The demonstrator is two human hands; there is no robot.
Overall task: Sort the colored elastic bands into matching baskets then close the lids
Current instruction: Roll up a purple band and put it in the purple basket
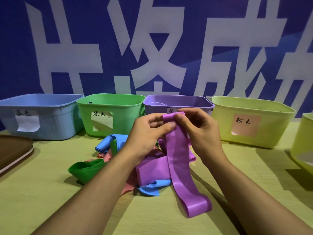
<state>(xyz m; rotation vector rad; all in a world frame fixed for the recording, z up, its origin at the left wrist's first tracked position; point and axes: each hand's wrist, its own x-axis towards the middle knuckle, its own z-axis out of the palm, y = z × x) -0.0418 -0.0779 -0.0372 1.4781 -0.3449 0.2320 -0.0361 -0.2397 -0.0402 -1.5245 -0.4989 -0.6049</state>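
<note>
While the yellow-green worktop (50, 192) is filling the lower frame, four baskets are lining up across the middle: blue basket (55, 122), green basket (125, 116), purple basket (194, 102), yellow basket (271, 126). At center, both hands, left hand (145, 134) and right hand (199, 131), are pinching the purple band (181, 158) at its top, just in front of the purple basket, above the band pile (118, 165).

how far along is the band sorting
Early. Done: little visible; the purple basket may hold something pale. In hand: both hands, left hand and right hand, pinch a purple band. Left: the pile of bands and all the lids.
</note>
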